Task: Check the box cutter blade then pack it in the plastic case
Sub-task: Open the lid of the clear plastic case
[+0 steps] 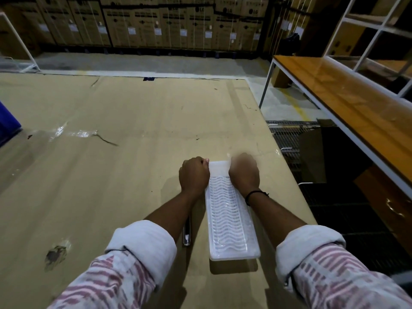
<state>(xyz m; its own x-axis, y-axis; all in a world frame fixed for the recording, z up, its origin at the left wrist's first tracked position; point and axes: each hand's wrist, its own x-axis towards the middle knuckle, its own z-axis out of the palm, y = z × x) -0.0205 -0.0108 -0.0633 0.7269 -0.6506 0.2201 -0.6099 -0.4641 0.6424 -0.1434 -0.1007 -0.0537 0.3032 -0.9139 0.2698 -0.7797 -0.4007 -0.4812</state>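
Observation:
A long white translucent plastic case (230,221) with a wavy ribbed top lies lengthwise on the cardboard-covered table (111,175), its near end lifted a little. My left hand (193,176) grips the case's far left edge and my right hand (244,172) grips its far right edge, fingers curled over the far end. A slim dark box cutter (186,233) lies on the table just left of the case, mostly hidden under my left forearm. Its blade cannot be seen.
The table's right edge runs close beside the case, with a wire rack (294,141) and dark bins below. An orange-topped white-framed bench (345,103) stands at right. Clear tape scraps (73,132) lie at far left. Stacked cartons (178,23) line the back wall.

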